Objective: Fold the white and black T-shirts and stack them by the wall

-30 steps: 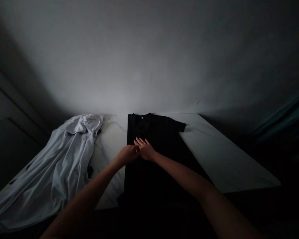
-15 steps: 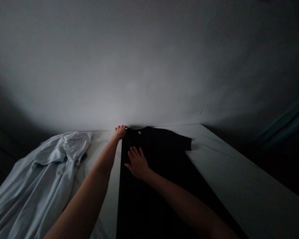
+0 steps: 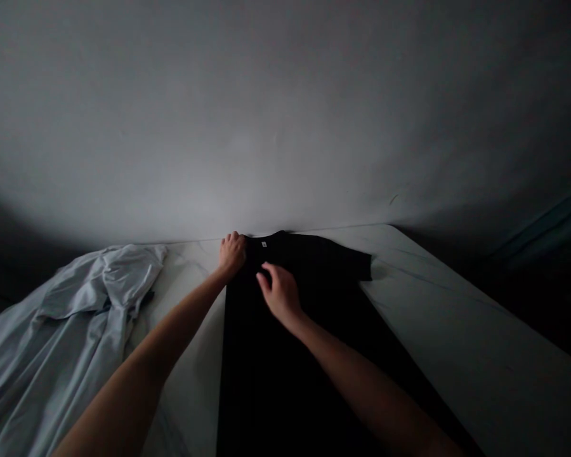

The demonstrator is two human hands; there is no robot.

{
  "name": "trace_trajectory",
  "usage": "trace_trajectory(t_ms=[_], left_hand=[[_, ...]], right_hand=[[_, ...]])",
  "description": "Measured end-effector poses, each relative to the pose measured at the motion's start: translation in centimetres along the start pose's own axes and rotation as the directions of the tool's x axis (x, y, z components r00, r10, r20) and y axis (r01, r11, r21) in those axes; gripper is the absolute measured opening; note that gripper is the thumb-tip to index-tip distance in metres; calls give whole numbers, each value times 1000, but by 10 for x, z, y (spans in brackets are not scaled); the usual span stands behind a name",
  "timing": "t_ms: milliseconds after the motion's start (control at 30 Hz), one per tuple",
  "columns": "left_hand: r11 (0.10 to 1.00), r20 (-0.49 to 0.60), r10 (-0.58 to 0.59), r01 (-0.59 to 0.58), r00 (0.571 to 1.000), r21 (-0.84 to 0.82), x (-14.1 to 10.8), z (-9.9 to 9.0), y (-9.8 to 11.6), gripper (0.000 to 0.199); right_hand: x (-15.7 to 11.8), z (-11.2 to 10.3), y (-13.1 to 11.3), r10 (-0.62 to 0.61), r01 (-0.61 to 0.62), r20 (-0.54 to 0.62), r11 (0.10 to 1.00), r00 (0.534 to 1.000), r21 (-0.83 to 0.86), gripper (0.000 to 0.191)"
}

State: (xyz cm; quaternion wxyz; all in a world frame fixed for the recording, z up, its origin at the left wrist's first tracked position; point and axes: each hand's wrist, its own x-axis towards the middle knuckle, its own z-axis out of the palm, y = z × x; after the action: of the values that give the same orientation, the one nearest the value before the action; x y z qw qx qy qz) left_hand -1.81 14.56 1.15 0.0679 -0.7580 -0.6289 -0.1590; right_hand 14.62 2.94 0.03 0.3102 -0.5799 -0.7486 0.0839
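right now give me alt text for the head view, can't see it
A black T-shirt lies flat on a white marble-patterned table, the left hand curled at its top corner by the collar and the right hand on the cloth below the neck label. A crumpled pale garment lies at the table's left side.

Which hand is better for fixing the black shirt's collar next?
Probably the left hand: it is curled on the black T-shirt right beside its collar. The right hand sits lower, over the chest.
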Motion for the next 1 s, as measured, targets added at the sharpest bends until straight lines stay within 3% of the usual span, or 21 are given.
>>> trace_trajectory(t_ms=[67, 167, 233, 333, 433, 567, 733, 833, 933, 1000], left_hand=[[997, -18, 43, -45, 999, -67, -20, 5, 11, 45], [980, 3, 105, -103, 994, -173, -38, 17, 18, 55], [978, 45, 71, -60, 996, -198, -40, 24, 19, 56], [988, 95, -9, 24, 995, -155, -38, 28, 20, 55], [995, 120, 0, 12, 993, -99, -38, 26, 21, 55], [998, 171, 45, -36, 984, -53, -41, 23, 21, 52], [1000, 168, -4, 8, 986, -21, -40, 23, 25, 53], [998, 164, -32, 40, 986, -44, -39, 21, 27, 54], [997, 156, -37, 46, 987, -56, -39, 20, 28, 55], [997, 154, -32, 41, 988, -61, -39, 19, 29, 55]], right_hand=[[30, -14, 21, 231, -233, -94, 972, 968, -16, 45], [70, -27, 42, 534, -532, 16, 845, 846, -57, 60], [85, -29, 47, 604, -600, 87, 797, 792, -68, 60], [91, -25, 45, 578, -576, 91, 816, 811, -50, 40], [84, -20, 45, 525, -525, 60, 851, 849, -18, 24], [72, -17, 48, 500, -500, 10, 866, 866, 1, 29], [62, -11, 48, 501, -501, -29, 865, 865, 2, 32], [55, -10, 44, 465, -468, -115, 884, 878, 6, 28], [38, -18, 39, 295, -313, -216, 948, 931, -52, 20], [18, -25, 34, 104, -122, -160, 987, 982, -107, 13]])
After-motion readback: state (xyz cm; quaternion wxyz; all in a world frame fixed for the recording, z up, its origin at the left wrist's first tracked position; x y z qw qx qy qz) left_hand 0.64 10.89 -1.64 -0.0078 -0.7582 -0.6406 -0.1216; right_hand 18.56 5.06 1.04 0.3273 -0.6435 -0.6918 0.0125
